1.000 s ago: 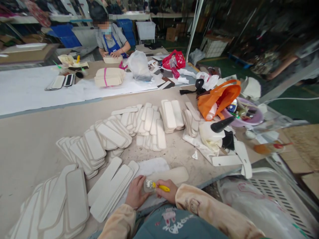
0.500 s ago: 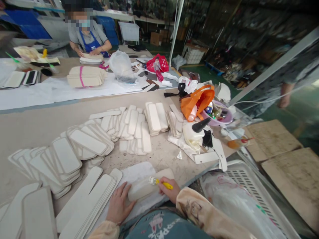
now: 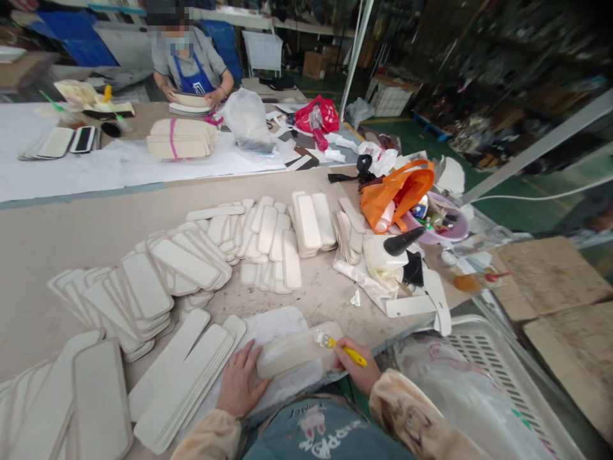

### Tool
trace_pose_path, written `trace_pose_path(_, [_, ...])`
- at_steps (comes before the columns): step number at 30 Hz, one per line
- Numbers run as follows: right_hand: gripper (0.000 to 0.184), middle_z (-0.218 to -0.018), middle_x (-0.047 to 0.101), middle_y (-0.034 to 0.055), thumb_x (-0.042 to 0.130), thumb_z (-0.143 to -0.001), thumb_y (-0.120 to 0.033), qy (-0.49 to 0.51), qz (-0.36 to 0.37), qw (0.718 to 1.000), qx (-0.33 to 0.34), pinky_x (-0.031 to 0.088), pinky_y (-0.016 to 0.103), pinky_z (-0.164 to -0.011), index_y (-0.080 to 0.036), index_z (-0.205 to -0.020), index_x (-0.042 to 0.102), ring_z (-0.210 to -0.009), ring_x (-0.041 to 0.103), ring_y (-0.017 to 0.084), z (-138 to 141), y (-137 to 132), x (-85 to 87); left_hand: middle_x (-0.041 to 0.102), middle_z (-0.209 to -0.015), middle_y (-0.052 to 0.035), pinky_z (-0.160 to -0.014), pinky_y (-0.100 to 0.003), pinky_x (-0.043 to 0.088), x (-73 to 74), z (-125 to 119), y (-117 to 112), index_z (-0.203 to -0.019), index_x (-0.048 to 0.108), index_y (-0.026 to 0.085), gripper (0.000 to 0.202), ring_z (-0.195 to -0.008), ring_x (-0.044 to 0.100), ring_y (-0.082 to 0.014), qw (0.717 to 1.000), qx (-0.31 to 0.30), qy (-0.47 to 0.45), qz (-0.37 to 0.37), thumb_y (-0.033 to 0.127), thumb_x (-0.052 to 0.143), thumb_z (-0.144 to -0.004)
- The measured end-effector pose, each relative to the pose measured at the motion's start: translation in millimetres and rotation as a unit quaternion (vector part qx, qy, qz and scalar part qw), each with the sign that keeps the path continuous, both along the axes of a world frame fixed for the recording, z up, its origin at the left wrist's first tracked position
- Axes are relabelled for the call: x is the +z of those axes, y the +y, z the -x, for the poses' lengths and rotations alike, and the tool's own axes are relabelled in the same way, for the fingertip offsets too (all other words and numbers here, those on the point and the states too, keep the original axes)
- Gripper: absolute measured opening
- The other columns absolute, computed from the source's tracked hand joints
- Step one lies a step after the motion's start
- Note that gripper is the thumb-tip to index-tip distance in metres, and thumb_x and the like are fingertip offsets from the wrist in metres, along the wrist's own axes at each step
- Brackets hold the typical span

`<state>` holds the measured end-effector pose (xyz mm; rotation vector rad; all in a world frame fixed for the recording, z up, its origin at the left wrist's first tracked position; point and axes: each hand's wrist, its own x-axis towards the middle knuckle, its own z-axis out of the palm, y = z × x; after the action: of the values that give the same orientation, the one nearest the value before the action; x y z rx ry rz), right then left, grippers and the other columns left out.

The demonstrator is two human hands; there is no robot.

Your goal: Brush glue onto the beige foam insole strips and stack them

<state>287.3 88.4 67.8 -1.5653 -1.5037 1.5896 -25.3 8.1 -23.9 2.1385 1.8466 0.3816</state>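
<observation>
A long cream strip [image 3: 294, 350] lies on a white sheet [image 3: 282, 326] at the table's near edge. My left hand [image 3: 239, 382] rests flat on the sheet with fingers spread, touching the strip's left end. My right hand [image 3: 357, 369] is closed on a yellow-handled brush [image 3: 341, 347], whose white bristles touch the strip's right end. A stack of plain long strips [image 3: 191, 374] lies just left of my left hand.
Fanned piles of white rimmed pieces [image 3: 143, 287] and smaller ones [image 3: 268, 239] cover the table's middle. An orange bag [image 3: 397, 191], a purple bowl [image 3: 445, 227] and a black nozzle bottle [image 3: 400, 246] sit right. A white crate [image 3: 483, 358] stands below right. Another person [image 3: 189, 61] works at the far table.
The brush has moved from the strip's middle to its right end. My left hand went from gripping the strip to lying flat beside it. The view shifted.
</observation>
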Motion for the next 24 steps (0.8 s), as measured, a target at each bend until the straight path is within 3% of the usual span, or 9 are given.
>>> trace_pose_path(6, [0.019, -0.063, 0.067, -0.0010, 0.054, -0.085, -0.036, 0.095, 0.074, 0.983, 0.142, 0.050, 0.023, -0.056, -0.019, -0.078, 0.058, -0.055, 0.062, 0.012, 60.9, -11.3, -7.6, 0.047, -0.133, -0.0161, -0.089, -0.049, 0.046, 8.1, -3.7, 1.5, -0.125, 0.050, 0.018, 0.063, -0.111, 0.049, -0.0329, 1.000, 0.009, 0.001, 0.020, 0.051, 0.063, -0.073])
trace_pose_path(11, [0.015, -0.061, 0.065, -0.0018, 0.055, -0.083, -0.033, 0.104, 0.093, 0.972, 0.191, 0.049, 0.022, -0.055, -0.019, -0.080, 0.061, -0.054, 0.061, 0.012, 87.5, -11.0, -15.6, 0.046, -0.134, -0.0157, -0.088, -0.048, 0.046, 10.2, -4.8, 0.7, -0.125, 0.050, 0.019, 0.060, -0.111, 0.050, -0.0320, 1.000, 0.007, 0.004, 0.020, 0.051, 0.060, -0.075])
trace_pose_path(17, [0.015, -0.061, 0.065, -0.0018, 0.054, -0.084, -0.031, 0.080, 0.087, 0.977, 0.178, 0.048, 0.021, -0.054, -0.019, -0.081, 0.061, -0.053, 0.061, 0.011, 75.2, -9.6, -21.4, 0.047, -0.134, -0.0157, -0.088, -0.047, 0.047, 10.7, -3.5, 0.8, -0.126, 0.049, 0.019, 0.060, -0.110, 0.050, -0.0318, 1.000, 0.001, 0.017, 0.011, 0.049, 0.060, -0.076])
trace_pose_path(24, [0.019, -0.061, 0.065, -0.0017, 0.054, -0.083, -0.035, 0.043, 0.084, 0.991, 0.098, 0.048, 0.021, -0.053, -0.018, -0.077, 0.060, -0.052, 0.061, 0.011, 28.3, -10.9, -24.3, 0.048, -0.135, -0.0136, -0.087, -0.046, 0.047, 5.3, -0.9, 2.8, -0.125, 0.051, 0.020, 0.057, -0.108, 0.052, -0.0308, 1.000, -0.007, 0.028, -0.011, 0.050, 0.059, -0.077])
